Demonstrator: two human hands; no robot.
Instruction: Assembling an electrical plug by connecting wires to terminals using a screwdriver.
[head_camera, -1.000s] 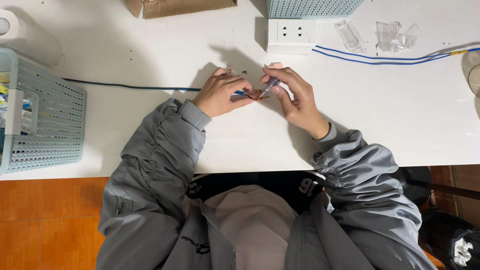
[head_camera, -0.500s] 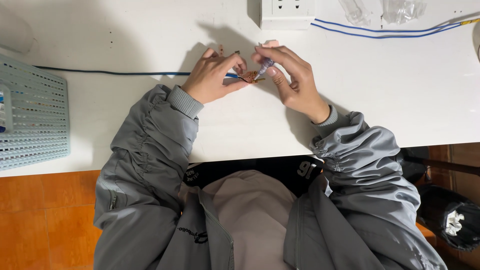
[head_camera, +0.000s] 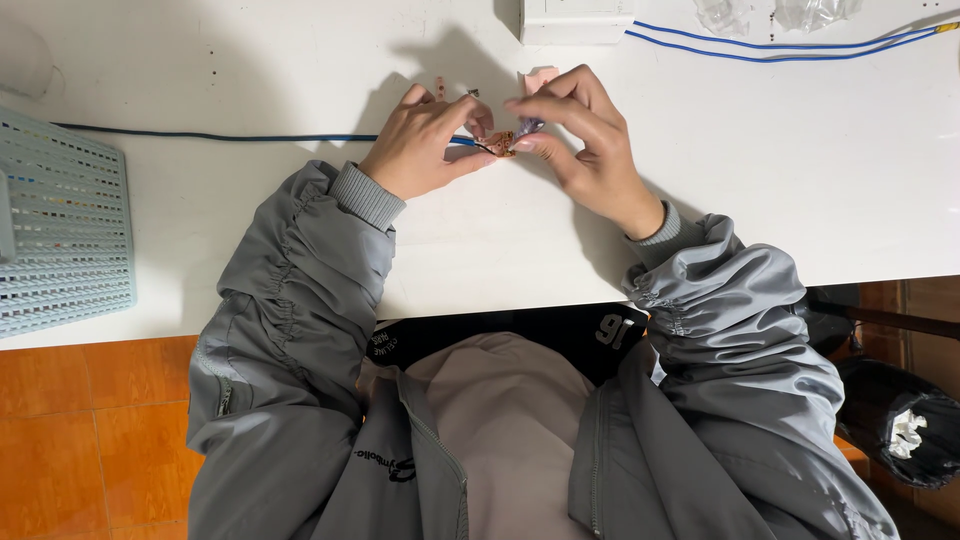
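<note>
Left hand (head_camera: 420, 150) pinches the blue cable (head_camera: 230, 138) end; right hand (head_camera: 580, 140) grips its small connector (head_camera: 525, 127).

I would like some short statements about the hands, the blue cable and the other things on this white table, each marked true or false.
1. The left hand pinches the end of a blue cable. True.
2. The right hand rests flat on the table, apart from the left. False: its fingertips meet the left hand's at the cable end.
3. A light blue perforated basket stands at the left edge of the table. True.
4. Two blue wires lie at the far right side of the table. True.
5. The cable runs off to the right. False: it runs left.
</note>
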